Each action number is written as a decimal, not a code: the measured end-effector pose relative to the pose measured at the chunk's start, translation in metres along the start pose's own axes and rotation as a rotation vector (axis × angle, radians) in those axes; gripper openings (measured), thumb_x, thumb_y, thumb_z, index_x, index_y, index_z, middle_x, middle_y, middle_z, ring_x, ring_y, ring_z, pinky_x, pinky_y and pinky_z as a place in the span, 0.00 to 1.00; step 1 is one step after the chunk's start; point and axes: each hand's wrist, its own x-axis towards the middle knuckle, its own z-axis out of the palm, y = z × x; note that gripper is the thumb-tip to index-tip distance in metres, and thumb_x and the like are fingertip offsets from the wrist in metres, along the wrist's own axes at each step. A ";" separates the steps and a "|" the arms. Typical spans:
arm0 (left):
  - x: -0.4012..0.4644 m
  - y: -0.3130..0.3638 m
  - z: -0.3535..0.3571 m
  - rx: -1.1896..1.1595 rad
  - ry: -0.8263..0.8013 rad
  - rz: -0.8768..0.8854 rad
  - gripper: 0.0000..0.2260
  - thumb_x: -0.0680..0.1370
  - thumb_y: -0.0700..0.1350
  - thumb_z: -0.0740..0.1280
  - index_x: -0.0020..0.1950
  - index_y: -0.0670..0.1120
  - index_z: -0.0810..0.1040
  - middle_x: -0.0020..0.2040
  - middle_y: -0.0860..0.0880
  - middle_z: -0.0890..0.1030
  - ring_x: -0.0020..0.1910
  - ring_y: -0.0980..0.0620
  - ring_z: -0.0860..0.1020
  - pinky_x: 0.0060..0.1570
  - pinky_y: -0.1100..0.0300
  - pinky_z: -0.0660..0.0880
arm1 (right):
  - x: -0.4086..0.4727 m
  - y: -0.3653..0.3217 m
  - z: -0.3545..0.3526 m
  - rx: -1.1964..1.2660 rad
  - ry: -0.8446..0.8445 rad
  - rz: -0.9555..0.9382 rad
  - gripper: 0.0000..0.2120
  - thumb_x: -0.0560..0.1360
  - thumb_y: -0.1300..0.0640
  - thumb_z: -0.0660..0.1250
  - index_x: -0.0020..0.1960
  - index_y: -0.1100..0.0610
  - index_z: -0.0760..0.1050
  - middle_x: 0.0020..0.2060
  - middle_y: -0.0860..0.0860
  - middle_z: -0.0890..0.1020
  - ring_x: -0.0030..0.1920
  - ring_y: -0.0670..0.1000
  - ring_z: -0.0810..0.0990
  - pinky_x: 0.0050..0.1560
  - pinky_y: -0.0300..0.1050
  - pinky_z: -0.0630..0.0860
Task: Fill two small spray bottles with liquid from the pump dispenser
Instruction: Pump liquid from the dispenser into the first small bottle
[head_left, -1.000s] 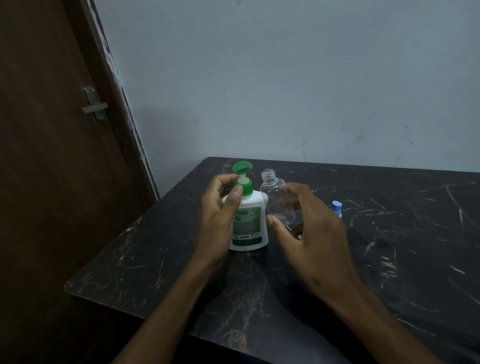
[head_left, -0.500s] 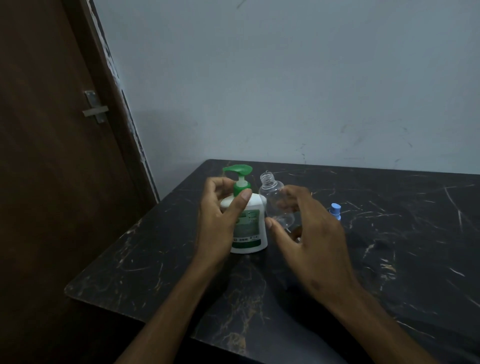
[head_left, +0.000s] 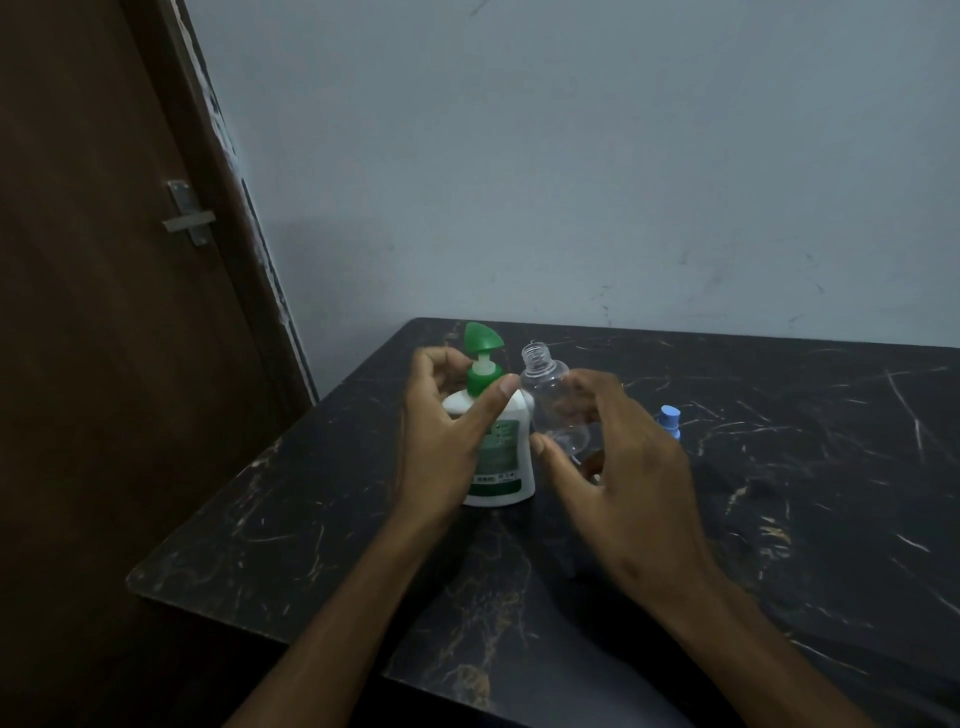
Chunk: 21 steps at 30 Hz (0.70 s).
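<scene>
A white pump dispenser (head_left: 511, 462) with a green pump head (head_left: 482, 339) stands on the black marble table (head_left: 779, 493). My left hand (head_left: 447, 436) wraps its body, thumb across the front near the neck. An uncapped clear small bottle (head_left: 545, 389) is tilted beside the dispenser, its threaded mouth up and toward the pump. My right hand (head_left: 618, 467) cups this bottle from the right and below. A blue spray cap (head_left: 669, 420) peeks out behind my right hand; what it sits on is hidden.
A brown door (head_left: 104, 312) with a metal latch (head_left: 188, 214) stands to the left of the table. A pale wall runs behind the table's far edge. The table's near-left corner (head_left: 136, 577) is rounded.
The green pump head has turned, its nozzle swinging round from the left. My left hand shifted slightly on the dispenser. The clear bottle stays tilted in my right hand.
</scene>
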 end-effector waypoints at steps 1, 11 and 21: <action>0.000 0.001 0.000 -0.001 0.016 0.006 0.19 0.75 0.53 0.78 0.60 0.49 0.75 0.58 0.52 0.83 0.55 0.56 0.85 0.54 0.55 0.84 | 0.000 0.000 0.000 -0.004 0.001 0.002 0.22 0.77 0.48 0.73 0.69 0.49 0.72 0.56 0.41 0.81 0.55 0.42 0.80 0.49 0.43 0.82; -0.005 0.003 -0.017 -0.072 -0.112 0.075 0.11 0.86 0.41 0.63 0.66 0.45 0.80 0.59 0.53 0.86 0.59 0.56 0.84 0.53 0.68 0.79 | -0.001 0.003 0.001 -0.023 -0.024 0.006 0.21 0.77 0.46 0.71 0.68 0.48 0.72 0.55 0.40 0.81 0.53 0.43 0.80 0.49 0.47 0.82; 0.004 0.001 -0.030 -0.031 -0.256 0.128 0.16 0.86 0.45 0.59 0.73 0.49 0.77 0.68 0.53 0.82 0.69 0.52 0.80 0.69 0.50 0.75 | 0.000 0.003 0.003 -0.030 -0.061 0.005 0.23 0.79 0.46 0.70 0.72 0.47 0.71 0.59 0.39 0.80 0.55 0.42 0.80 0.52 0.47 0.82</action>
